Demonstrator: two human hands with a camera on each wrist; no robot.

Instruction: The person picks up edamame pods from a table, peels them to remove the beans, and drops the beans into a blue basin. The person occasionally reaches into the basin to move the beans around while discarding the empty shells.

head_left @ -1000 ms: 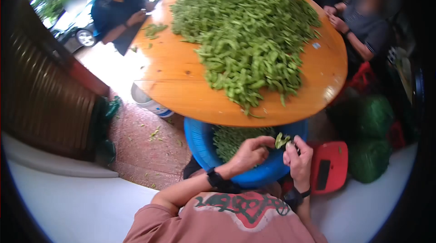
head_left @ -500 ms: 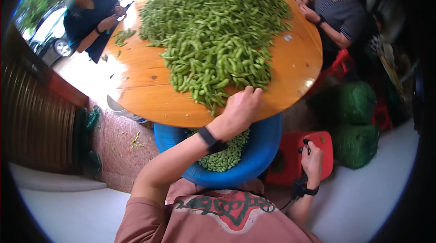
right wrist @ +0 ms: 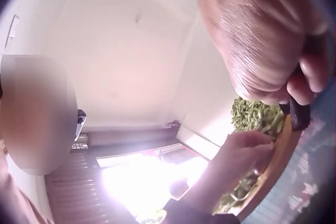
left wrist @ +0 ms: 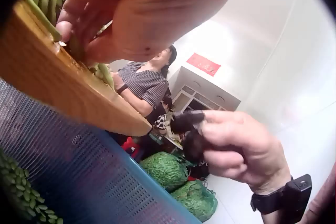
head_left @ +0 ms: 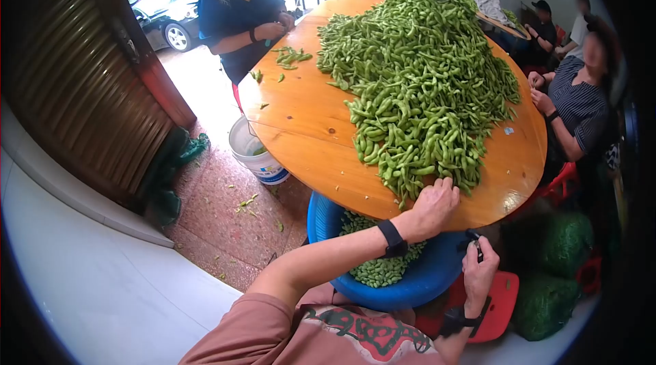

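Note:
Green pods point(head_left: 424, 126) lie heaped on the round wooden table point(head_left: 307, 126). At the heap's near edge, my left hand point(head_left: 434, 211) reaches over the table rim. The left wrist view shows its thumb and fingers point(left wrist: 107, 37) pinching a pod, partly hidden by them. Lower and to the right, my right hand point(head_left: 480, 271) grips a small black tool point(head_left: 473, 236), also seen in the right wrist view as a black tool point(right wrist: 299, 115). Below the rim stands a blue basket point(head_left: 355, 291) holding shelled green beans point(head_left: 383, 271).
A red stool point(head_left: 502, 307) and green net sacks point(head_left: 547, 303) are at the right. A white bucket point(head_left: 263, 160) stands on the floor at the left. One person point(head_left: 239, 17) stands across the table's left side; another point(head_left: 581, 102) is at the right.
My hands, close together over the basket with a pod between them, have parted. My left hand has moved to the heap, my right hand lower right. The head view has shifted.

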